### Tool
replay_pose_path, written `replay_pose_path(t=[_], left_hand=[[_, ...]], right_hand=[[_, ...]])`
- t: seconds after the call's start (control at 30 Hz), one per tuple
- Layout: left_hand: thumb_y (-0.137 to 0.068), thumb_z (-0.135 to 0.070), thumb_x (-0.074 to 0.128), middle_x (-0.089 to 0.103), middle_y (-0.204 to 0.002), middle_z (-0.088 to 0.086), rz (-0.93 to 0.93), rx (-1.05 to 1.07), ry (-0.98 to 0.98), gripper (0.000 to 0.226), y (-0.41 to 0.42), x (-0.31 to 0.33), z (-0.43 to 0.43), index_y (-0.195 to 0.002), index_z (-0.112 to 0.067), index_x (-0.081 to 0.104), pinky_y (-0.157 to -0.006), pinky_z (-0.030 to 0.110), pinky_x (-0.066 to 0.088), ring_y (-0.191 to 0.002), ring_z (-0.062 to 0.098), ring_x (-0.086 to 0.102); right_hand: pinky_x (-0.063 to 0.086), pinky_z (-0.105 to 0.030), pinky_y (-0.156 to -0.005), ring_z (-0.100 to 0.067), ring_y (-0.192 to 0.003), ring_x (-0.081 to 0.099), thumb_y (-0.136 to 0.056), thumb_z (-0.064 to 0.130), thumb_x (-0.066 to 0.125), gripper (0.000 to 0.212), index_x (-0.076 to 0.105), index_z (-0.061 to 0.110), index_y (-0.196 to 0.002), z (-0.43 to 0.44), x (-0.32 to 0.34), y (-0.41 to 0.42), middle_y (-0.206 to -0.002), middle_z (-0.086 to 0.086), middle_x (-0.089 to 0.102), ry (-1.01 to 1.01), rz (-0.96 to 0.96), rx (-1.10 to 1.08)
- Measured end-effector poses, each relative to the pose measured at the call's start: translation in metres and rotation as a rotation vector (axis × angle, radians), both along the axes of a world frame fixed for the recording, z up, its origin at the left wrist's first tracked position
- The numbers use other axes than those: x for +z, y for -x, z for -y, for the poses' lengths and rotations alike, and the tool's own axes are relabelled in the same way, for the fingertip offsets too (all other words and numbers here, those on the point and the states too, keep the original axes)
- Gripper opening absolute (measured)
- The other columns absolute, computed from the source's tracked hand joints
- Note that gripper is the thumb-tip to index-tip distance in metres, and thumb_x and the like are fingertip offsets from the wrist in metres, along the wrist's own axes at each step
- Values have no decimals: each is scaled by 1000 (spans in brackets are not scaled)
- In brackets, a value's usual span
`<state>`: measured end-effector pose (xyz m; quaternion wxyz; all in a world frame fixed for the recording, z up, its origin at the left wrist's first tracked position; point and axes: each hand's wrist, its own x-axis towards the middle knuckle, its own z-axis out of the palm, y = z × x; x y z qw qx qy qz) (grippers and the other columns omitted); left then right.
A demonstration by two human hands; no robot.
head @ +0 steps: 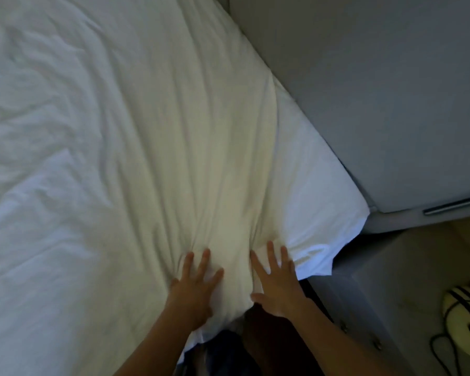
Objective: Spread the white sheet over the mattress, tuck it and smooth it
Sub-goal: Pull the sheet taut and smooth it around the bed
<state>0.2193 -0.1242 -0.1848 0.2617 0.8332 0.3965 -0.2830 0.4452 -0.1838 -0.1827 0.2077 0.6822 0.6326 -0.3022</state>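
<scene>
Your left hand [194, 286] and right hand [276, 283] lie flat with fingers spread, holding nothing, pressing the white sheet [114, 137] on the mattress near its corner. Push unevenly and you could drag the loose corner off, leaving creases bunched between your palms.

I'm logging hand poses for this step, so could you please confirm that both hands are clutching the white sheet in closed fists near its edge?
Not quite: the head view shows no fists. The left hand and the right hand lie flat with fingers spread, pressing on the white sheet near its edge.
</scene>
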Motion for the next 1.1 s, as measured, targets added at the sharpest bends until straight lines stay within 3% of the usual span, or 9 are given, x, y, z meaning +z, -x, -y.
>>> replay_pose_path(t=[0.13,0.27,0.4,0.47,0.57,0.63,0.73,0.93,1.1], left_hand=[[-89,-50,51,-41,-148,9,111,29,117,76,40,1,55,-152,-45,8,-115,54,26,-144,41,-26],[-92,-28,53,-3,-163,12,284,248,232,60,82,21,69,-148,-31,33,-119,26,17,-151,27,8],[-77,-50,69,-7,-163,2,23,395,-9,105,137,22,88,-155,-33,2,-116,41,26,-150,24,3],[-59,-54,80,0,-163,13,-54,398,-77,123,152,21,103,-155,-31,8,-105,57,36,-149,37,13],[-49,-31,80,59,-132,20,67,437,-207,95,168,10,117,-137,-23,44,-66,48,58,-109,43,63],[-54,-25,81,66,-107,6,200,494,-212,73,177,3,121,-121,-27,53,-57,37,55,-90,33,67],[-83,-38,68,60,-99,-5,285,615,-115,26,190,1,131,-104,-25,56,-70,33,48,-94,19,62],[-88,-37,60,54,-89,-5,316,692,10,17,220,-2,137,-92,-21,56,-72,26,36,-94,20,61],[-87,-29,53,59,-104,-1,264,620,34,10,240,0,143,-96,-25,51,-78,32,42,-100,24,59]], right_hand=[[-14,-62,-112,-41,-142,-29,-89,50,59,92,-3,35,-156,27,10,46,-161,-6,-26,37,-155,494],[24,-43,-117,-26,-148,22,-98,30,53,50,44,19,-146,-2,26,72,-161,-9,23,-37,-446,530],[15,-46,-120,-27,-151,-8,-97,48,50,80,2,26,-158,-41,17,86,-163,-5,-19,-113,-234,310],[7,-57,-118,-30,-148,-20,-90,62,51,98,-16,29,-155,-41,4,95,-158,-5,-33,30,-117,214],[-1,-72,-109,-36,-141,-35,-78,73,57,119,-32,33,-146,-22,-16,121,-149,-6,-48,88,-45,120],[0,-77,-104,-39,-138,-39,-74,76,58,124,-38,37,-142,-8,-24,140,-145,-6,-53,63,-45,70],[-2,-77,-104,-41,-138,-38,-80,73,53,114,-34,38,-144,13,-22,165,-147,-5,-51,50,-47,105],[1,-66,-113,-44,-146,-16,-90,48,58,95,-8,29,-156,40,-3,206,-162,-13,-21,33,-32,476],[27,-45,-114,-28,-149,8,-96,50,47,74,11,27,-156,-23,19,214,-164,-8,-2,-234,-126,157]])
